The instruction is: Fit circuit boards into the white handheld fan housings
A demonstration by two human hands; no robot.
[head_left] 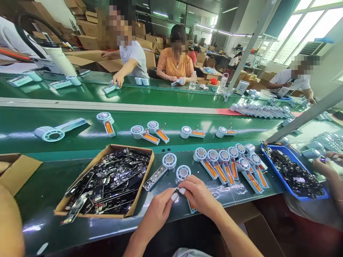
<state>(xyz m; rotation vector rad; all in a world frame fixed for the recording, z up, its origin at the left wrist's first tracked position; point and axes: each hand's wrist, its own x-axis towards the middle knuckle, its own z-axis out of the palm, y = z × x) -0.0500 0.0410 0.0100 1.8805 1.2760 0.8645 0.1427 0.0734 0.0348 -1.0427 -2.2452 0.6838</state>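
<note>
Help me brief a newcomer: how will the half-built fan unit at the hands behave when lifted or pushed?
The fan unit looks like thin plastic, so probably light and stiff. Its round head may make it pivot when pushed. Thin red wires show on neighbouring units, so its open handle is likely fragile.

an electronics assembly factory: conveyor belt (pixel 171 137), seated workers.

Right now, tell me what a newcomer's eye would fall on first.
The cardboard box heaped with black circuit boards, front left on the green bench. Beside it, the left hand and right hand pinch a small fan, and to their right lies a cluster of fans with orange batteries.
</note>
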